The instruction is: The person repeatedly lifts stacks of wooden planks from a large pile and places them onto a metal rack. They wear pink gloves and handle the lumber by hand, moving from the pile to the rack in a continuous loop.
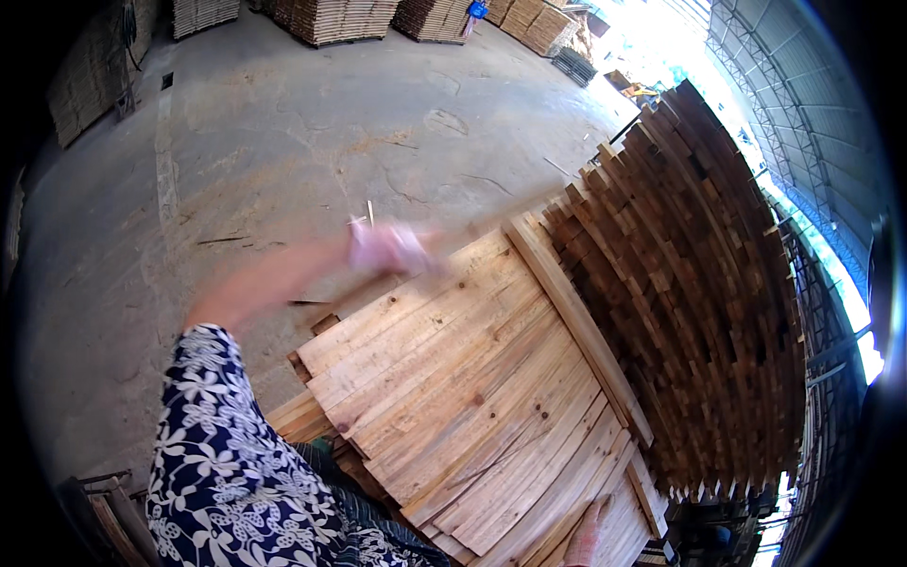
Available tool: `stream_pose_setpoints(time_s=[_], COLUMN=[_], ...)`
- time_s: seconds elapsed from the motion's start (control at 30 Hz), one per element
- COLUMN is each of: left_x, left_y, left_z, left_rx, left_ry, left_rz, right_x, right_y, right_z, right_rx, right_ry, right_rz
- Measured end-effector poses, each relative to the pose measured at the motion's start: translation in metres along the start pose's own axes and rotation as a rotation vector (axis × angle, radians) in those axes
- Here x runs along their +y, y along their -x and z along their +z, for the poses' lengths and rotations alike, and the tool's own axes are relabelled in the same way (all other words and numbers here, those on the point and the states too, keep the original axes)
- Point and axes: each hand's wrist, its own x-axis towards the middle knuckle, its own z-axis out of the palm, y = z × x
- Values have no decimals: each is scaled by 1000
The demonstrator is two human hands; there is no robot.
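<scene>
My left hand (pixel 389 248), in a pale pink glove, reaches out over the far edge of a stack of light wooden boards (pixel 472 354). Motion smears its fingers. A blurred, narrow strip of wood (pixel 501 213) runs along that far edge beside the hand; whether the hand grips it does not show. My right hand (pixel 588 537), also gloved in pinkish cloth, comes in at the lower edge, partly cut off. Its visible fingers are stretched out over the near boards. A crosswise wooden batten (pixel 581 331) lies over the boards' right ends.
A tall stack of darker, rough-ended timber (pixel 690 312) stands close on the right. Bundled lumber piles (pixel 331 21) line the back of the concrete floor (pixel 312 123), with another pile (pixel 99 85) at the far left. Splinters lie scattered about.
</scene>
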Motion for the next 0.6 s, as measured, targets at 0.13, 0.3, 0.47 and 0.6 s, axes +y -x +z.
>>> stream_pose_setpoints(time_s=[0.13, 0.3, 0.47, 0.6], left_x=[-19, 38, 128, 177], left_y=[-18, 15, 41, 86], left_z=[20, -3, -15, 62], left_rx=[-78, 14, -12, -3], left_ry=[252, 9, -454, -799], left_rz=[-126, -194, -10, 576], right_x=[-23, -61, -93, -192], right_y=[-2, 13, 10, 47], right_z=[-1, -12, -18, -59], right_rx=[24, -53, 436, 623], right_ry=[-203, 92, 63, 363], right_rz=[179, 133, 93, -566])
